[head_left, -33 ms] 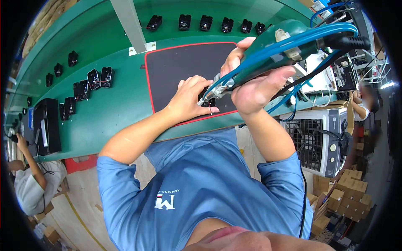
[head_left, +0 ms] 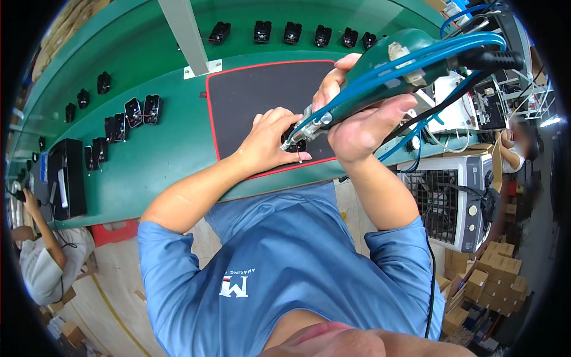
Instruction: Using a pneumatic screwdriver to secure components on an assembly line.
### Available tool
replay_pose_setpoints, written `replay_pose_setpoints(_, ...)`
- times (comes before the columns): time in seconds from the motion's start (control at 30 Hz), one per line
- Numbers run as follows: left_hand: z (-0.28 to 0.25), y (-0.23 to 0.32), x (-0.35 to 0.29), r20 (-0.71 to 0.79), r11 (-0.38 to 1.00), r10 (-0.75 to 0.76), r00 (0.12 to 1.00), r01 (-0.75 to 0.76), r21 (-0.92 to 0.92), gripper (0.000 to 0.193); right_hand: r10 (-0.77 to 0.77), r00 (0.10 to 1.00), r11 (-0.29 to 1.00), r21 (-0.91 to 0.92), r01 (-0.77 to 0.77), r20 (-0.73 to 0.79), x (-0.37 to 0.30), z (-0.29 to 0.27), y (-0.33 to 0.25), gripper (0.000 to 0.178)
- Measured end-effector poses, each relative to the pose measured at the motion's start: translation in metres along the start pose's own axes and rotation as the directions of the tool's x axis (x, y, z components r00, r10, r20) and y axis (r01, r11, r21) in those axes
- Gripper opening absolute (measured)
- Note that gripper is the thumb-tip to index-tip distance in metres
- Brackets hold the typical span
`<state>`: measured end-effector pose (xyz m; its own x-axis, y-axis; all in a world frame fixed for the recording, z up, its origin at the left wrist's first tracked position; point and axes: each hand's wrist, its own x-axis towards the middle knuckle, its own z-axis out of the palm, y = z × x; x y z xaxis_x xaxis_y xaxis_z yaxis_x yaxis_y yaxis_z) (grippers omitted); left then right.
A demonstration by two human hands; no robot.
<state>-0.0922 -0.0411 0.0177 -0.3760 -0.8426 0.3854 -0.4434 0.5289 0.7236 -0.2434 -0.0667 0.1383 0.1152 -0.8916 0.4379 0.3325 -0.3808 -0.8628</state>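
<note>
My right hand (head_left: 360, 134) is wrapped round a green powered screwdriver (head_left: 372, 80), tilted with its metal nose down to the left. Blue air hoses (head_left: 458, 44) and a black cable run along and behind it. The nose meets a small black plastic housing (head_left: 301, 146), which my left hand (head_left: 266, 138) grips against the dark mat (head_left: 250, 89) with thumb and fingers. A short thin wire shows at the housing's near side. The tool's nose and my left fingers cover most of the housing, and the tip's exact contact point is hidden.
Several similar black housings (head_left: 152, 110) stand on the green table (head_left: 190, 143) at left and along its far side. A grey post (head_left: 185, 38) rises behind the mat. At right is an air cooler (head_left: 440, 199); at far left, another person (head_left: 53, 256) works.
</note>
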Motion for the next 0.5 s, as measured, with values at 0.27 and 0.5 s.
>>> replay_pose_setpoints(0.27, -0.038, 0.002, 0.001, 0.071, 0.97, 0.037, 0.997, -0.053, 0.239, 0.08, -0.137, 0.989, 0.987, 0.074, 0.141, -0.051, 0.046, -0.013, -0.061, 0.098)
replay_pose_setpoints(0.5, -0.235, -0.036, -0.006, -0.34, 0.724, -0.233, 0.911, 0.396, 0.565, 0.072, -0.119, 0.984, 0.992, 0.03, 0.124, -0.134, 0.022, -0.037, -0.094, 0.09)
